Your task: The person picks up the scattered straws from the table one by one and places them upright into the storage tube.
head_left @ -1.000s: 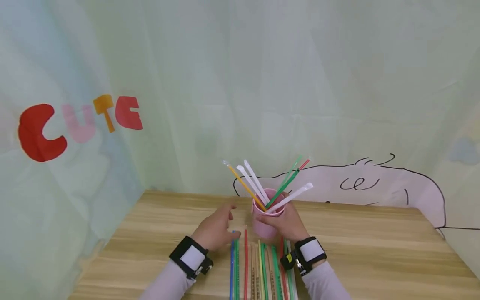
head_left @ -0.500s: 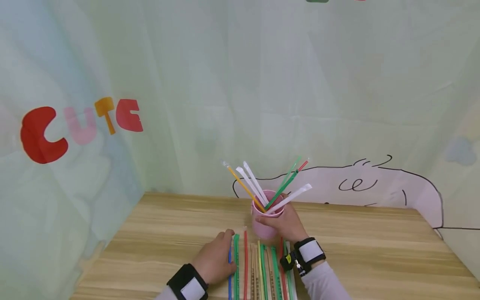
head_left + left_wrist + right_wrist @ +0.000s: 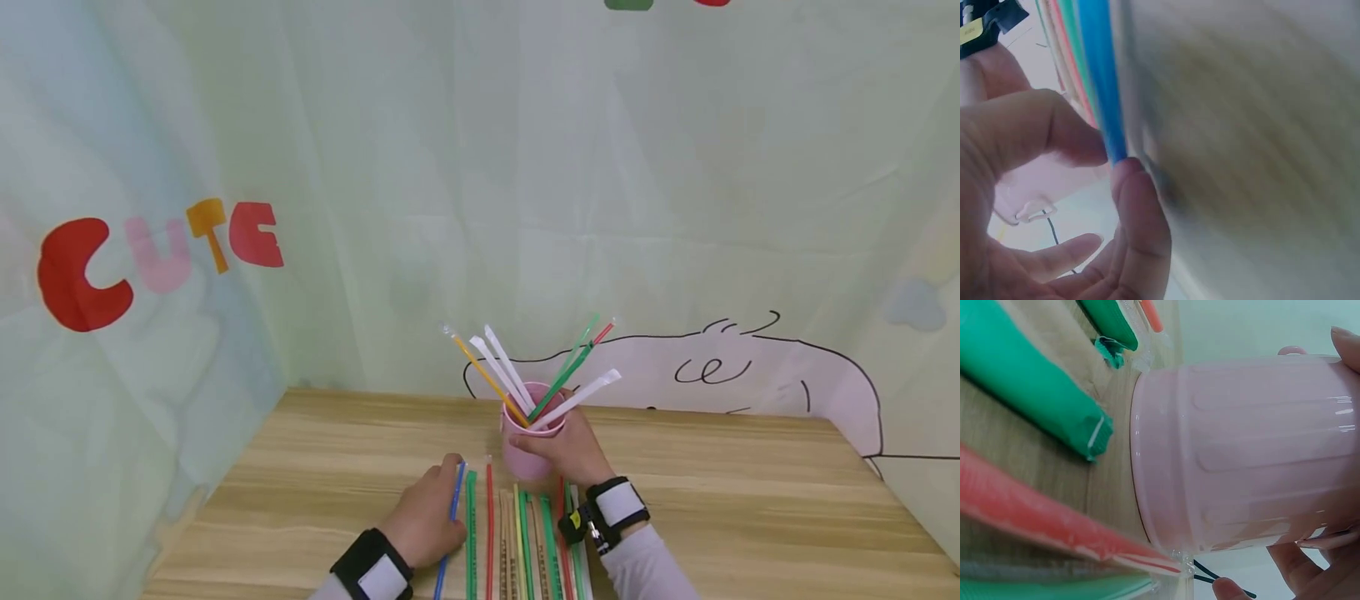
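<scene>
My left hand pinches a blue straw between thumb and fingertips. In the left wrist view the blue straw runs up from the pinch, slanted away from the row. My right hand grips a pink cup around its side near the rim. Out of the cup lean several wrapped straws: a yellow one, white ones, green ones and a red-tipped one. The cup appears sideways in the right wrist view, its base by the ends of the straws on the table.
Side by side in front of the cup lie more straws, among them a green one, a red one, brown paper ones and a white one. A wooden table carries everything. Behind it hangs a printed curtain.
My left hand has come down and back toward the left end of the row and taken hold of the blue straw, which now tilts away from the green one. The right hand stays on the cup.
</scene>
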`<action>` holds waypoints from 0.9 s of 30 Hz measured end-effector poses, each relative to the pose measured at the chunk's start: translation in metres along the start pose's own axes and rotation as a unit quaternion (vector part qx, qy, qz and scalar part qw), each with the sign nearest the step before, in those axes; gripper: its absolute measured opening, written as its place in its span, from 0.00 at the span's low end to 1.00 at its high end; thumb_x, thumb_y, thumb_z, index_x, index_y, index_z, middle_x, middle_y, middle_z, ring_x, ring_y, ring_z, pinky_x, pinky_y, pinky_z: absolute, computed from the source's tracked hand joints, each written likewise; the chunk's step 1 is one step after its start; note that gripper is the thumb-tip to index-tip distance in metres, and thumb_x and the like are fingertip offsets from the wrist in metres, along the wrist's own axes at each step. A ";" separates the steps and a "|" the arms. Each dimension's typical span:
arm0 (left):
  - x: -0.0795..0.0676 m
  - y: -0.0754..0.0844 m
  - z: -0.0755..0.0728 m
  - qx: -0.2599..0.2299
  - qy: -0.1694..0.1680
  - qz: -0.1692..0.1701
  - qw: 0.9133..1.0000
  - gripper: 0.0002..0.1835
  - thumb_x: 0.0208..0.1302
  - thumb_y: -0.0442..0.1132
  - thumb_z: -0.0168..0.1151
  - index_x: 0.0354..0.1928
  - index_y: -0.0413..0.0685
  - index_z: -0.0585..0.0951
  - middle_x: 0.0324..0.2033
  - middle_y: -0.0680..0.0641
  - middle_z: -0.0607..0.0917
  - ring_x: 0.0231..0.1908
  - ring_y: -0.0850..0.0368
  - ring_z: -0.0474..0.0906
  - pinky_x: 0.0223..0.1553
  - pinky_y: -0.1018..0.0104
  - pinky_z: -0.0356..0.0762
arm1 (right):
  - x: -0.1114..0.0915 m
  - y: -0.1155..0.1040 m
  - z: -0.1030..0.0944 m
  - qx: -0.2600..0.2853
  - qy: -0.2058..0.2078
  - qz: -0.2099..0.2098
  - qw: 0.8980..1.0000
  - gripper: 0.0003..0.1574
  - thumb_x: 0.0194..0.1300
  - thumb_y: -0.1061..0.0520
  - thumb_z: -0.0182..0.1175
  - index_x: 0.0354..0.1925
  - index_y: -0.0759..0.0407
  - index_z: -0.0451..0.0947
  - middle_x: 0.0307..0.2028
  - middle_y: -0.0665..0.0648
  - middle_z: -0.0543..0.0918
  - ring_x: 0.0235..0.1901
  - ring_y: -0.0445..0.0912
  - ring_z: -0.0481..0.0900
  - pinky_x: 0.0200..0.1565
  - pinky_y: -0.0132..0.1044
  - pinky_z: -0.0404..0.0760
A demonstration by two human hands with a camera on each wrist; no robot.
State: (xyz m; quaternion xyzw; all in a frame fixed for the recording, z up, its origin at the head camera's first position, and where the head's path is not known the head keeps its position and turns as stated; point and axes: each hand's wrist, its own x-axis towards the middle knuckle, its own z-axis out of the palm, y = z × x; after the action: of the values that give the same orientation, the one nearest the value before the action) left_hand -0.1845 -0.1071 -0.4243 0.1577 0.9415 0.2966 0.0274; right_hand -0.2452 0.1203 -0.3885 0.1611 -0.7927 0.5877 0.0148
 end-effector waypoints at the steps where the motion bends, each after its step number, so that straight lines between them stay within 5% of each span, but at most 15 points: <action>1: 0.000 0.000 -0.002 -0.004 -0.001 -0.006 1.000 0.45 0.38 0.30 0.67 0.65 0.36 0.61 0.38 0.40 0.79 0.30 0.53 0.73 0.32 0.53 0.78 | 0.000 0.000 0.000 0.002 0.000 0.002 1.000 0.49 0.49 0.59 0.75 0.64 0.66 0.61 0.57 0.65 0.75 0.54 0.54 0.73 0.55 0.58 0.73; 8: -0.001 0.007 -0.027 -0.053 0.017 -0.040 0.998 0.45 0.46 0.33 0.70 0.67 0.33 0.59 0.20 0.51 0.77 0.18 0.59 0.71 0.18 0.64 0.72 | -0.001 -0.001 0.000 0.003 -0.001 0.001 1.000 0.49 0.49 0.59 0.75 0.64 0.67 0.61 0.56 0.65 0.75 0.54 0.54 0.73 0.55 0.59 0.73; 15: -0.006 0.023 -0.070 -0.069 0.137 -0.011 0.988 0.35 0.49 0.32 0.67 0.61 0.32 0.68 0.22 0.53 0.80 0.19 0.64 0.73 0.20 0.66 0.74 | 0.000 -0.001 0.000 -0.002 -0.002 -0.002 1.000 0.49 0.49 0.58 0.75 0.64 0.67 0.61 0.56 0.65 0.75 0.53 0.54 0.73 0.55 0.58 0.73; 19: -0.010 0.034 -0.097 -0.080 0.190 0.007 0.978 0.29 0.56 0.36 0.66 0.58 0.39 0.68 0.28 0.51 0.81 0.23 0.68 0.77 0.21 0.66 0.77 | -0.001 -0.002 0.000 -0.003 -0.002 0.000 1.000 0.49 0.50 0.59 0.75 0.64 0.67 0.61 0.56 0.65 0.75 0.53 0.54 0.73 0.55 0.58 0.73; 23: -0.010 0.046 -0.118 -0.126 0.247 0.053 0.959 0.26 0.62 0.37 0.65 0.57 0.43 0.63 0.32 0.48 0.82 0.24 0.68 0.79 0.23 0.64 0.80 | 0.001 0.002 0.000 0.004 0.000 -0.005 1.000 0.48 0.49 0.59 0.75 0.63 0.67 0.62 0.56 0.65 0.76 0.53 0.53 0.74 0.55 0.58 0.73; 27: -0.004 0.058 -0.129 -0.189 0.315 0.101 0.925 0.25 0.63 0.36 0.64 0.55 0.42 0.61 0.34 0.46 0.82 0.25 0.66 0.81 0.25 0.65 0.83 | 0.007 0.020 0.001 0.008 0.005 -0.016 1.000 0.48 0.48 0.57 0.77 0.63 0.63 0.63 0.55 0.61 0.77 0.52 0.50 0.74 0.56 0.57 0.72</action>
State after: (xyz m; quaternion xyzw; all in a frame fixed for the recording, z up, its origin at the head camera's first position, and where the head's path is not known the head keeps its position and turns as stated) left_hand -0.1829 -0.1343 -0.2854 0.1421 0.8072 0.5049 -0.2708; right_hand -0.2574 0.1227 -0.4062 0.1710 -0.7851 0.5946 0.0270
